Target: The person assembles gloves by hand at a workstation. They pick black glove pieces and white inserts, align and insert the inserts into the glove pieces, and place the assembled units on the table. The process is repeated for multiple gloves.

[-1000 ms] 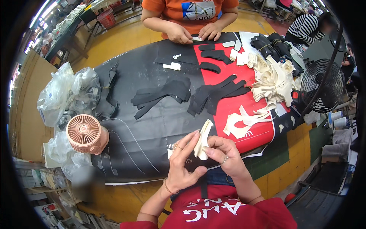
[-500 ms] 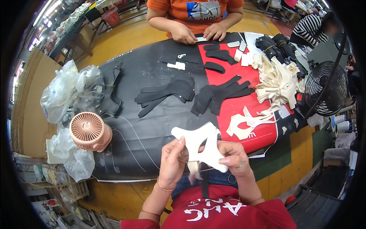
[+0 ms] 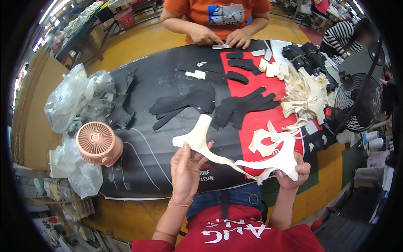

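My left hand (image 3: 185, 170) pinches a cream Y-shaped cut material piece (image 3: 196, 136) between thumb and fingers, above the near side of the table. My right hand (image 3: 297, 174) grips a similar cream cut piece (image 3: 280, 160) by its broad end. Narrow strips of the two pieces meet between my hands; whether they are joined there I cannot tell. Beyond, on the red part of the table cover, lie loose cream cut pieces (image 3: 261, 140). Black cut pieces (image 3: 184, 103) are fanned out farther back, with another black stack (image 3: 239, 109) beside them.
A pink fan (image 3: 95, 143) and clear plastic bags (image 3: 79, 96) stand at the left of the table (image 3: 147, 147). Cream bundles (image 3: 304, 94) lie at right, near a black fan (image 3: 359, 101). Across the table, a co-worker's hands (image 3: 226, 38) press on a small white piece.
My hands have moved apart, the right one going right. The cream material, bunched together before, is now spread out between them. The co-worker's hands have shifted slightly.
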The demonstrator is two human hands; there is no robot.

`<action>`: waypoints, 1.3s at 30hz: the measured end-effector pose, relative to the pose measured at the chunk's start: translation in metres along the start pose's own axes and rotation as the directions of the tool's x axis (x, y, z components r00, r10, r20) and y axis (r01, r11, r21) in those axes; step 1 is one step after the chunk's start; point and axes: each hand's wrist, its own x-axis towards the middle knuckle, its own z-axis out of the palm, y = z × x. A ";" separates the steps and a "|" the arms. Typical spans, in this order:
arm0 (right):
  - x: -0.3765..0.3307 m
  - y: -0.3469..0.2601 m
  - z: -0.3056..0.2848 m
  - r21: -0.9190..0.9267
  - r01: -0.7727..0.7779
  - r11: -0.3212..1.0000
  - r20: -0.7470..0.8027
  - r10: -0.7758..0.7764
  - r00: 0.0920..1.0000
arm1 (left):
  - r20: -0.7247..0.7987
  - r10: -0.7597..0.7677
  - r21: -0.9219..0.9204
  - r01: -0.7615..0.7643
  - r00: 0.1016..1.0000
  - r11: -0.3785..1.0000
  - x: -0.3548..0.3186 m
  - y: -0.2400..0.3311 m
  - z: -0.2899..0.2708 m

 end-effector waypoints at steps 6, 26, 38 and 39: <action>0.010 0.016 0.008 -0.184 -0.089 0.979 0.033 0.097 0.995 | 0.178 0.010 0.230 -0.052 0.984 0.972 -0.006 -0.025 0.020; 0.015 -0.025 -0.001 -0.976 0.017 0.215 -0.069 -0.384 0.921 | 0.406 -0.393 0.594 0.089 0.825 0.800 0.058 -0.012 0.092; 0.045 -0.103 -0.069 -0.881 -0.296 -0.370 0.036 -0.675 0.737 | 0.827 0.190 0.489 -0.844 0.529 0.222 0.186 -0.094 0.243; 0.044 -0.103 -0.072 -0.882 -0.320 -0.347 0.008 -0.688 0.726 | 0.851 0.186 0.458 -0.867 0.491 0.194 0.187 -0.110 0.250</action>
